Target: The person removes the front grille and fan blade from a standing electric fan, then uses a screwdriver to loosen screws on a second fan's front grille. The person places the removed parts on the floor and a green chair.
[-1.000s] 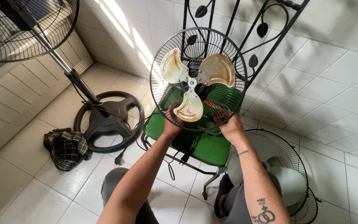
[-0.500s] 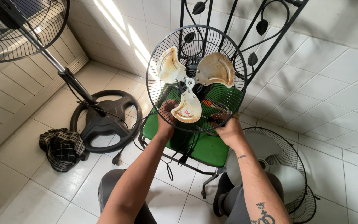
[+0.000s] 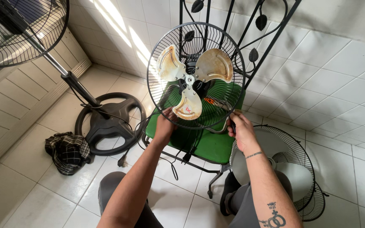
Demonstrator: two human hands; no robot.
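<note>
Both hands hold a fan head upright on the green chair seat (image 3: pixel 210 145). The left hand (image 3: pixel 164 126) and the right hand (image 3: pixel 241 130) have their fingers clamped on the lower rim of the wire fan guard (image 3: pixel 196 76), around the three yellowed blades (image 3: pixel 189 80). A pedestal fan base (image 3: pixel 106 120) stands on the floor to the left.

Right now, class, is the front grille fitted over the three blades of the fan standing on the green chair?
No: the three yellowed blades stand bare before the rear grille, nothing over them.
</note>
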